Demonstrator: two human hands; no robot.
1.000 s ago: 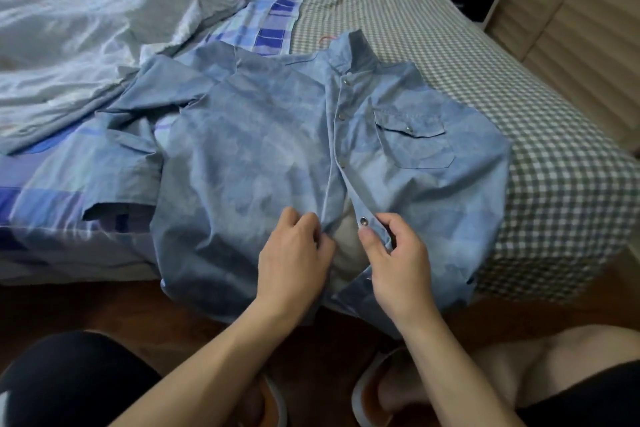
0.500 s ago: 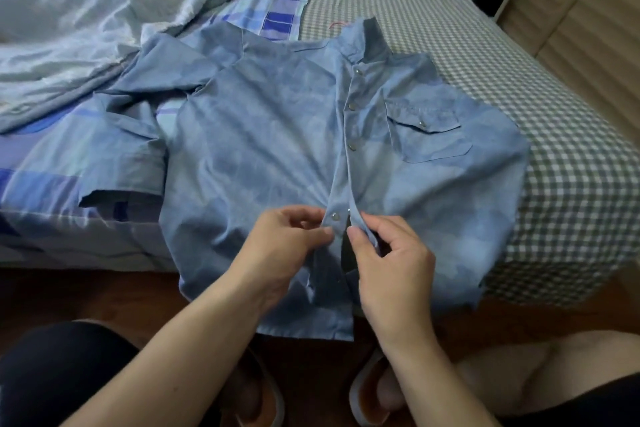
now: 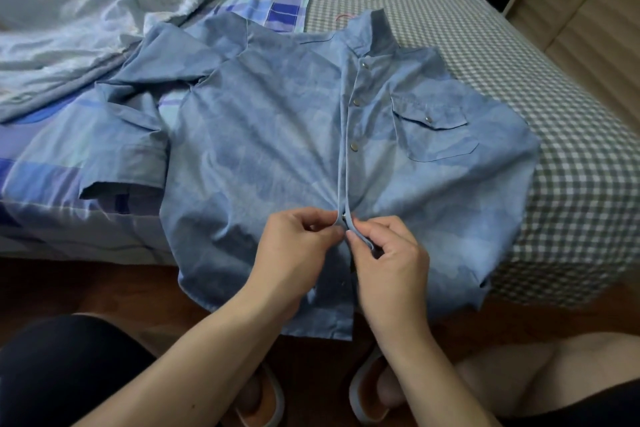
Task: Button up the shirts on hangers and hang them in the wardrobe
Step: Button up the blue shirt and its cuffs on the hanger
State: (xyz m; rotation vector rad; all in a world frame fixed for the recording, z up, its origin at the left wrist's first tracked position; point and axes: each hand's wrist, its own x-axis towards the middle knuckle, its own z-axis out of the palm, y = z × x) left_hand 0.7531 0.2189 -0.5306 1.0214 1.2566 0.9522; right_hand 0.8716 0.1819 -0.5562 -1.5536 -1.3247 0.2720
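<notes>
A bed [image 3: 433,3] fills most of the view, its right part covered by a green-and-white checked sheet, its left by a blue plaid cover [image 3: 45,163] with a crumpled pale duvet [image 3: 86,0] heaped at the far left; across the near edge of the bed lies the shirt [image 3: 263,135], a short-sleeved, mottled light-blue one with a stand-up collar at the far end, its hem hanging over the edge toward the wooden floor [image 3: 52,284]; one sleeve spreads left over the plaid cover, the other side lies on the checked sheet; a flapped chest pocket [image 3: 436,135] with a metal snap sits on the right front panel; three silver snaps down the placket look fastened, while below the hands the fronts hang apart; the left hand [image 3: 294,253] pinches the left placket edge with curled fingers, and the right hand [image 3: 391,263] pinches the right edge just beside it, a fourth snap [image 3: 344,216] showing between their fingertips; slippers [image 3: 367,392] rest on the floor below.
</notes>
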